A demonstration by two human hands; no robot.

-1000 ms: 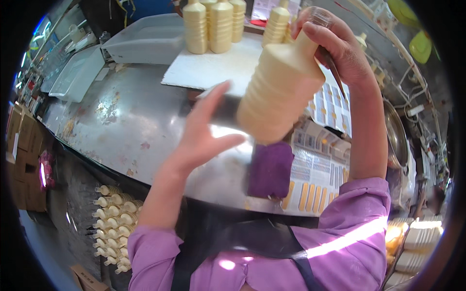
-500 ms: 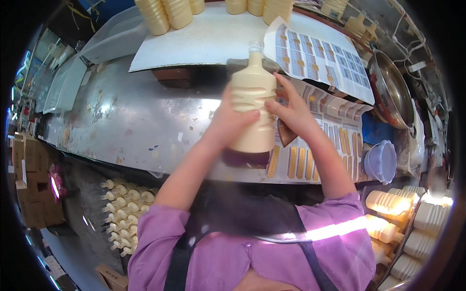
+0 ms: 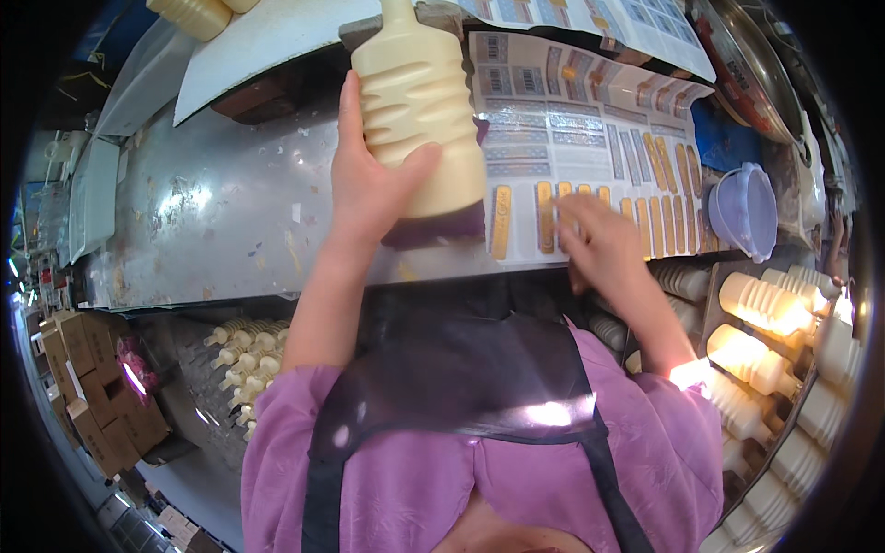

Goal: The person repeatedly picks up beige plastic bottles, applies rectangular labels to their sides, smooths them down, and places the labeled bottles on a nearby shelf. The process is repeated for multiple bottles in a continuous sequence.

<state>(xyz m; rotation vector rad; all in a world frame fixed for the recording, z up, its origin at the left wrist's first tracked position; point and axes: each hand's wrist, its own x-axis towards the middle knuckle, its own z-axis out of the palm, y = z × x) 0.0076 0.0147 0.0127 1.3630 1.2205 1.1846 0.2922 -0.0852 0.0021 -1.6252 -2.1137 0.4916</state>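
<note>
A cream plastic bottle (image 3: 419, 120) with wavy grooves lies on a purple cloth pad (image 3: 438, 229), its neck over a grey block (image 3: 359, 33). My left hand (image 3: 373, 184) grips the bottle's lower left side, thumb across its front. Over the near edge of a label sheet (image 3: 518, 175) is my right hand (image 3: 604, 238), its fingers bent together beside a narrow gold label (image 3: 545, 217). Whatever those fingers hold, if anything, is hidden. Another gold label (image 3: 501, 221) lies on the sheet, nearer the bottle. Silver and gold labels cover the rest of the sheet.
A lilac bucket (image 3: 743, 212) stands at the table's right end, below a large metal basin (image 3: 751, 69). Crates of cream bottles (image 3: 751, 355) sit at lower right, and more bottles (image 3: 249, 364) at lower left. A white board (image 3: 267, 55) lies at the back.
My right hand has left the bottle and moved down to the label sheet. The brown piece seen under it is out of sight. My left hand stays on the bottle; the view has shifted.
</note>
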